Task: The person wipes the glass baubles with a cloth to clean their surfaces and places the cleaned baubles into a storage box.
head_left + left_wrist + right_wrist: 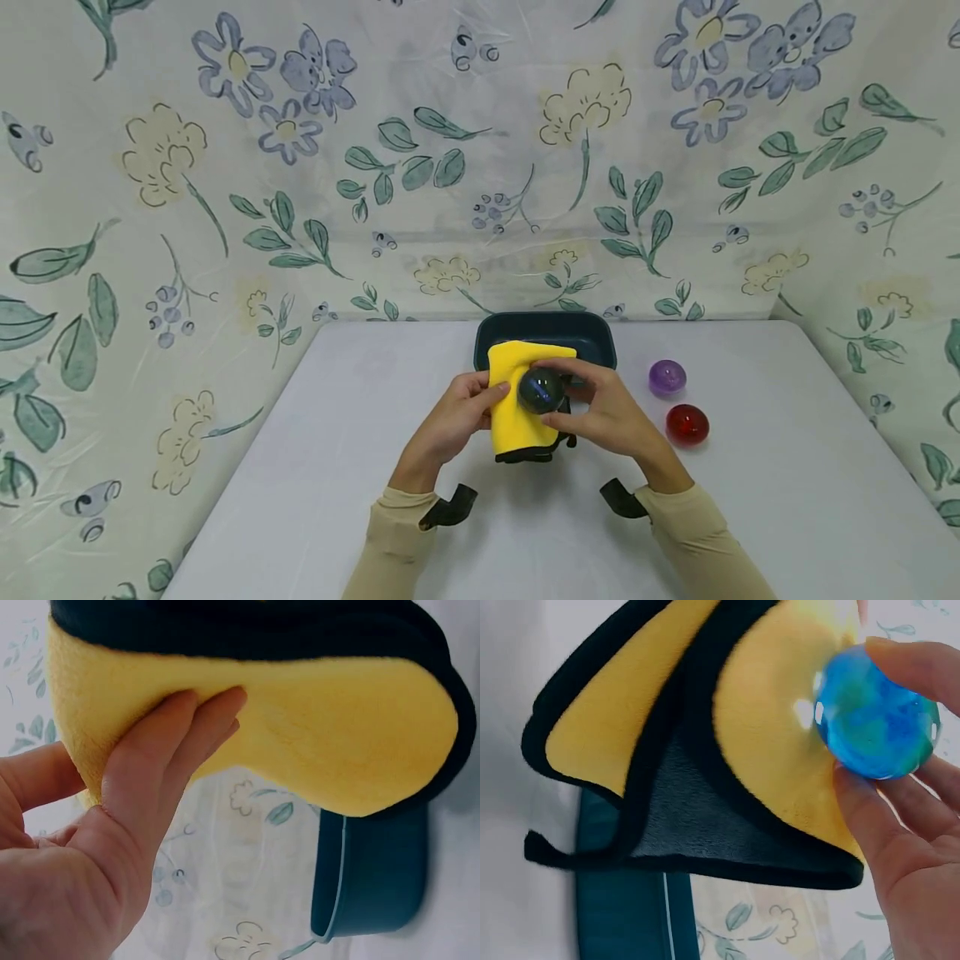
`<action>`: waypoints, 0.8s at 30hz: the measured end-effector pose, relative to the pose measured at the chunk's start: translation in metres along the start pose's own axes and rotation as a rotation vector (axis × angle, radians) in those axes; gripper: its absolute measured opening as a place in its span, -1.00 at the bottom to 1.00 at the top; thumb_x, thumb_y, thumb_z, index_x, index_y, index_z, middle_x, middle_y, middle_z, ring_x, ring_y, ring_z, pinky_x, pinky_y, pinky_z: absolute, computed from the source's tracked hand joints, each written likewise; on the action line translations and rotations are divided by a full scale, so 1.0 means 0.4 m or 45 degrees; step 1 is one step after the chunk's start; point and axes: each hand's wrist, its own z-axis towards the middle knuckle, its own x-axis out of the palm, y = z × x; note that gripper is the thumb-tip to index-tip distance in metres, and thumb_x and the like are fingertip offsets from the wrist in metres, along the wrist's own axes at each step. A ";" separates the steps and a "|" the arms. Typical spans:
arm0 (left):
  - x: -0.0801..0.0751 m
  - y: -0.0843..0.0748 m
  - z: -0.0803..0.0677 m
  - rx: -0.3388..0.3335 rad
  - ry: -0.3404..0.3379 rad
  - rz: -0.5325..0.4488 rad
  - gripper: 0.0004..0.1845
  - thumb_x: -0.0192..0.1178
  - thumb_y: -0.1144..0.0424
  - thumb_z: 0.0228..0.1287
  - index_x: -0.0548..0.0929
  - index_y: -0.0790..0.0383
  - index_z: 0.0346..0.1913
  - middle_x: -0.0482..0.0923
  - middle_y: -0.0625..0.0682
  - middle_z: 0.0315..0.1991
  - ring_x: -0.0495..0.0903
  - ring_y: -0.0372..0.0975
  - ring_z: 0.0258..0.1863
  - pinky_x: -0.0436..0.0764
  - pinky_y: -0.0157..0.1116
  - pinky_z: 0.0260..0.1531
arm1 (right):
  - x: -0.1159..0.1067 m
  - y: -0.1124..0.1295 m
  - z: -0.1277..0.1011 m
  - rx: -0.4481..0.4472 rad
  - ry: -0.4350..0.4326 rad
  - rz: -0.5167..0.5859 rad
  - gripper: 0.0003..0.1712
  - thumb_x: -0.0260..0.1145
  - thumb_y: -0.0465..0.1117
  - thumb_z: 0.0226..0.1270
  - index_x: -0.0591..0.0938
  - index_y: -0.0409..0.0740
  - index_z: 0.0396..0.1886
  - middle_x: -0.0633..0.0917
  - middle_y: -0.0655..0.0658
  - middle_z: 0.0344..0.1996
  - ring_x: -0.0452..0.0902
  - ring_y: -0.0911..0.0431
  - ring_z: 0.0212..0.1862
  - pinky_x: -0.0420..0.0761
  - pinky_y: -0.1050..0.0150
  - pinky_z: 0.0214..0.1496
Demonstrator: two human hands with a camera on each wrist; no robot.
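A yellow cloth (517, 425) with a black border hangs folded from my left hand (468, 412), pinched between thumb and fingers. In the left wrist view the fingers (150, 742) lie along the cloth's yellow side. My right hand (603, 408) holds a glossy glass ball (541, 390) between thumb and fingertips, against the cloth's front. The ball looks dark in the head view; in the right wrist view the same ball (877, 712) shows blue and green. Part of the cloth's grey underside (694, 795) is visible there.
Behind the hands stands a dark teal tray (607, 342), partly hidden by the cloth. To the right, a purple ball (667, 377) and a red ball (687, 425) rest on the white table (337, 433). A flowered curtain (420, 242) hangs behind the table.
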 end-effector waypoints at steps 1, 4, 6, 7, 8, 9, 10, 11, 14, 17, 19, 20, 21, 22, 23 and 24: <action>0.000 0.001 0.000 0.001 0.007 -0.006 -0.55 -0.04 0.18 0.65 0.43 0.46 0.36 0.65 0.31 0.16 0.78 -0.22 -0.10 0.79 -0.23 0.02 | 0.000 0.000 0.000 0.007 -0.014 0.000 -0.28 0.59 -0.32 0.13 0.58 -0.13 0.33 0.62 -0.17 0.31 0.60 -0.10 0.29 0.68 0.08 0.29; 0.000 0.001 -0.001 0.006 0.014 -0.002 -0.55 -0.04 0.18 0.65 0.42 0.47 0.36 0.65 0.32 0.16 0.78 -0.22 -0.10 0.78 -0.23 0.02 | -0.001 0.000 0.001 0.023 -0.034 -0.008 -0.27 0.59 -0.32 0.13 0.57 -0.12 0.34 0.61 -0.16 0.32 0.58 -0.10 0.32 0.67 0.09 0.32; 0.000 0.000 -0.003 0.009 0.012 0.006 -0.55 -0.04 0.18 0.65 0.42 0.47 0.35 0.65 0.33 0.16 0.78 -0.22 -0.10 0.78 -0.23 0.02 | -0.002 0.001 0.001 0.020 -0.035 -0.014 -0.26 0.59 -0.32 0.13 0.57 -0.12 0.35 0.60 -0.17 0.33 0.57 -0.12 0.34 0.64 0.07 0.33; 0.000 -0.001 -0.004 0.010 0.011 0.007 -0.55 -0.04 0.18 0.65 0.42 0.48 0.35 0.65 0.33 0.15 0.78 -0.22 -0.10 0.78 -0.22 0.02 | -0.002 0.001 0.000 0.018 -0.035 -0.018 -0.25 0.60 -0.32 0.13 0.56 -0.12 0.35 0.60 -0.17 0.34 0.57 -0.12 0.35 0.63 0.06 0.34; 0.000 -0.002 -0.004 0.012 0.012 0.009 -0.55 -0.04 0.18 0.65 0.42 0.48 0.35 0.65 0.33 0.15 0.78 -0.22 -0.10 0.78 -0.22 0.02 | -0.003 0.001 0.000 0.012 -0.036 -0.024 -0.25 0.60 -0.32 0.13 0.56 -0.12 0.36 0.60 -0.17 0.34 0.57 -0.13 0.36 0.62 0.06 0.34; 0.000 -0.002 -0.005 0.015 0.013 0.008 -0.55 -0.04 0.18 0.65 0.42 0.48 0.35 0.65 0.34 0.15 0.78 -0.22 -0.10 0.78 -0.22 0.02 | -0.004 0.001 0.000 0.005 -0.039 -0.028 -0.25 0.60 -0.32 0.13 0.56 -0.11 0.36 0.60 -0.18 0.34 0.57 -0.13 0.36 0.62 0.05 0.35; 0.000 -0.003 -0.005 0.018 0.017 0.005 -0.55 -0.04 0.18 0.65 0.42 0.48 0.35 0.65 0.34 0.16 0.78 -0.23 -0.10 0.78 -0.23 0.02 | -0.004 0.002 0.000 -0.001 -0.042 -0.031 -0.24 0.60 -0.32 0.13 0.56 -0.11 0.36 0.59 -0.18 0.34 0.57 -0.13 0.36 0.61 0.05 0.35; 0.000 -0.003 -0.006 0.021 0.024 0.000 -0.54 -0.04 0.18 0.66 0.42 0.48 0.35 0.64 0.34 0.16 0.78 -0.23 -0.10 0.78 -0.23 0.02 | -0.005 0.002 -0.001 -0.008 -0.046 -0.033 -0.24 0.60 -0.32 0.14 0.56 -0.11 0.36 0.59 -0.17 0.34 0.57 -0.13 0.36 0.61 0.06 0.35; 0.000 -0.003 -0.005 0.025 0.047 -0.031 -0.54 -0.05 0.19 0.66 0.41 0.50 0.36 0.64 0.33 0.17 0.78 -0.24 -0.09 0.78 -0.24 0.02 | -0.008 0.002 -0.001 -0.029 -0.060 -0.037 -0.25 0.58 -0.34 0.15 0.55 -0.11 0.37 0.59 -0.17 0.34 0.58 -0.12 0.36 0.61 0.08 0.36; 0.000 -0.001 -0.003 0.023 0.065 -0.056 -0.54 -0.06 0.19 0.66 0.40 0.51 0.36 0.64 0.32 0.18 0.78 -0.25 -0.09 0.78 -0.24 0.02 | -0.010 0.002 -0.001 -0.034 -0.070 -0.038 -0.25 0.57 -0.35 0.16 0.53 -0.11 0.37 0.59 -0.17 0.34 0.58 -0.11 0.37 0.60 0.09 0.37; 0.000 0.000 -0.003 0.020 0.067 -0.061 -0.53 -0.05 0.19 0.66 0.39 0.51 0.36 0.64 0.31 0.18 0.78 -0.25 -0.09 0.78 -0.24 0.02 | -0.012 0.002 -0.001 -0.028 -0.076 -0.049 -0.25 0.57 -0.34 0.17 0.53 -0.11 0.37 0.59 -0.17 0.33 0.58 -0.11 0.36 0.60 0.08 0.37; 0.000 -0.001 -0.002 0.019 0.063 -0.060 -0.53 -0.05 0.20 0.66 0.39 0.51 0.36 0.64 0.31 0.18 0.78 -0.25 -0.09 0.78 -0.23 0.02 | -0.012 0.001 -0.002 -0.023 -0.077 -0.056 -0.25 0.57 -0.34 0.17 0.53 -0.11 0.37 0.59 -0.17 0.33 0.59 -0.12 0.35 0.60 0.07 0.36; 0.000 -0.001 -0.003 0.018 0.060 -0.057 -0.53 -0.05 0.20 0.66 0.40 0.52 0.36 0.64 0.32 0.18 0.78 -0.24 -0.09 0.78 -0.23 0.02 | -0.013 0.001 -0.001 -0.019 -0.078 -0.060 -0.25 0.58 -0.34 0.16 0.53 -0.11 0.37 0.59 -0.18 0.33 0.60 -0.13 0.35 0.60 0.06 0.36; 0.000 -0.001 -0.003 0.017 0.056 -0.054 -0.53 -0.05 0.20 0.66 0.40 0.52 0.36 0.64 0.32 0.18 0.78 -0.24 -0.08 0.78 -0.22 0.03 | -0.013 0.001 -0.001 -0.015 -0.079 -0.063 -0.25 0.58 -0.34 0.16 0.53 -0.12 0.37 0.59 -0.19 0.33 0.60 -0.14 0.34 0.61 0.05 0.35; 0.000 -0.002 -0.003 0.017 0.054 -0.051 -0.54 -0.05 0.20 0.66 0.40 0.52 0.36 0.64 0.33 0.18 0.78 -0.23 -0.08 0.78 -0.21 0.03 | -0.014 0.001 -0.001 -0.009 -0.080 -0.067 -0.25 0.58 -0.33 0.15 0.52 -0.12 0.36 0.58 -0.20 0.33 0.61 -0.15 0.33 0.61 0.05 0.34; 0.000 -0.002 -0.003 0.016 0.051 -0.049 -0.54 -0.04 0.21 0.66 0.40 0.52 0.37 0.64 0.34 0.18 0.78 -0.22 -0.07 0.78 -0.20 0.04 | -0.015 0.000 -0.001 -0.003 -0.082 -0.071 -0.25 0.58 -0.34 0.15 0.52 -0.13 0.36 0.58 -0.21 0.33 0.62 -0.16 0.31 0.62 0.04 0.33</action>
